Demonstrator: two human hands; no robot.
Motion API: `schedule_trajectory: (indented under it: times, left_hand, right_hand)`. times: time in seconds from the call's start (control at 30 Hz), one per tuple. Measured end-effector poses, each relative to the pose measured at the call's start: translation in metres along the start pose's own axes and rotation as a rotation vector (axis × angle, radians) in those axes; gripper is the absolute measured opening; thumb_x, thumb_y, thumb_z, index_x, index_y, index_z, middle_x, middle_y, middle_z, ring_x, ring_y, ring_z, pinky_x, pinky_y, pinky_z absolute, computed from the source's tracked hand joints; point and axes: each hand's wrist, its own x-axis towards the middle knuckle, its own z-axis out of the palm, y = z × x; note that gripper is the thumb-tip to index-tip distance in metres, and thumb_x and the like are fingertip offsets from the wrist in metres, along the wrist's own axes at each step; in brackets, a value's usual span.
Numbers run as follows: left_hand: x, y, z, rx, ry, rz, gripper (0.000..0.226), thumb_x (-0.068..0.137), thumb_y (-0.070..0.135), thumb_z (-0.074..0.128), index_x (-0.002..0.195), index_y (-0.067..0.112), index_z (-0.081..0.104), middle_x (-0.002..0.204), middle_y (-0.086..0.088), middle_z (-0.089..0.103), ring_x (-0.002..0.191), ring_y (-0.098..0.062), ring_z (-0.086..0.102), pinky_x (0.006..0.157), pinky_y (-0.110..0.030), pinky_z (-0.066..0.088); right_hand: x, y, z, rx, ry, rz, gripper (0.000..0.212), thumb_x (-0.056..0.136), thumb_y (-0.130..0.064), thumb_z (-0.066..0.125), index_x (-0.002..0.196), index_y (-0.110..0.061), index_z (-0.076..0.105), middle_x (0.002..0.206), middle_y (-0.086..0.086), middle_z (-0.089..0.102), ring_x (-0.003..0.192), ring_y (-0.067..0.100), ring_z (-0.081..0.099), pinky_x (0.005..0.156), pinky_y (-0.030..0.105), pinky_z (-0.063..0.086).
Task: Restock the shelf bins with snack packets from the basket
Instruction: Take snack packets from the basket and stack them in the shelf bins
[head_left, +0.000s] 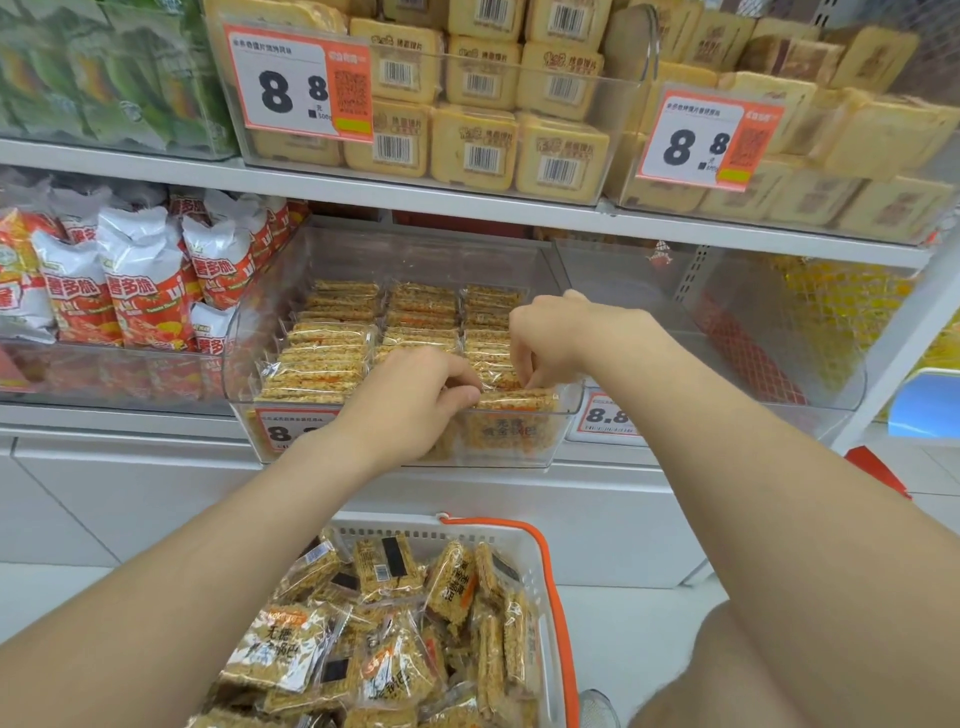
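A clear shelf bin (260, 332) on the lower shelf holds rows of yellow crispy-rice snack packets (332, 332) standing on edge. My left hand (410, 400) and my right hand (550, 332) both reach into the bin's front right part. Their curled fingers pinch a snack packet (519, 402) standing at the front wall. Below, a white basket (540, 566) with an orange handle holds several loose packets (395, 639) of the same snack.
A clear bin (727, 312) with only a little at its back stands to the right. Red and white chip bags (135, 280) fill the bin on the left. Yellow biscuit packs (467, 104) and price tags (301, 83) sit on the upper shelf. My knee (779, 670) shows bottom right.
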Motion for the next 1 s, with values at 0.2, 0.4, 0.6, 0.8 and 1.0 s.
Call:
schedule_trajectory:
  times: [0.2,0.4,0.6,0.8,1.0]
  left_hand:
    - [0.0,0.0,0.003,-0.017,0.048,0.054,0.02,0.105,0.026,0.063,0.116,0.026,0.081,0.112,0.01,0.078,0.106,-0.013,0.069,0.096,-0.036,0.054]
    - [0.005,0.002,0.005,0.061,0.06,0.164,0.02,0.107,0.025,0.059,0.106,0.027,0.079,0.095,0.002,0.066,0.092,-0.022,0.062,0.082,-0.046,0.053]
    - [0.009,-0.002,0.0,0.129,-0.023,0.204,0.023,0.107,0.02,0.059,0.116,0.027,0.079,0.098,0.002,0.066,0.095,-0.022,0.063,0.084,-0.043,0.054]
    - [0.011,0.003,-0.009,0.135,-0.054,0.223,0.023,0.105,0.018,0.063,0.119,0.026,0.079,0.107,0.002,0.071,0.104,-0.021,0.065,0.093,-0.04,0.054]
    - [0.01,0.01,-0.005,0.16,-0.048,0.205,0.02,0.107,0.022,0.06,0.115,0.023,0.079,0.106,0.002,0.067,0.103,-0.022,0.063,0.093,-0.042,0.052]
  right_hand:
    - [0.0,0.0,-0.003,0.111,-0.007,-0.126,0.014,0.085,-0.02,0.081,0.079,-0.032,0.081,0.084,-0.017,0.068,0.087,0.015,0.065,0.085,0.043,0.061]
    - [0.001,-0.007,-0.004,0.15,0.064,-0.206,0.011,0.086,-0.017,0.08,0.084,-0.028,0.084,0.077,-0.013,0.071,0.078,0.013,0.067,0.081,0.04,0.061]
    - [-0.017,-0.003,-0.009,0.245,0.159,-0.161,0.004,0.083,-0.027,0.086,0.082,-0.026,0.083,0.072,-0.018,0.067,0.077,-0.003,0.055,0.085,0.039,0.06]
    - [-0.044,-0.006,-0.017,0.168,0.073,-0.112,0.02,0.089,-0.008,0.074,0.094,-0.027,0.079,0.084,-0.009,0.064,0.097,0.02,0.069,0.087,0.04,0.06]
    - [-0.048,-0.013,-0.006,0.153,0.108,-0.108,0.024,0.078,-0.001,0.075,0.077,-0.025,0.074,0.074,-0.01,0.061,0.08,0.025,0.07,0.076,0.04,0.061]
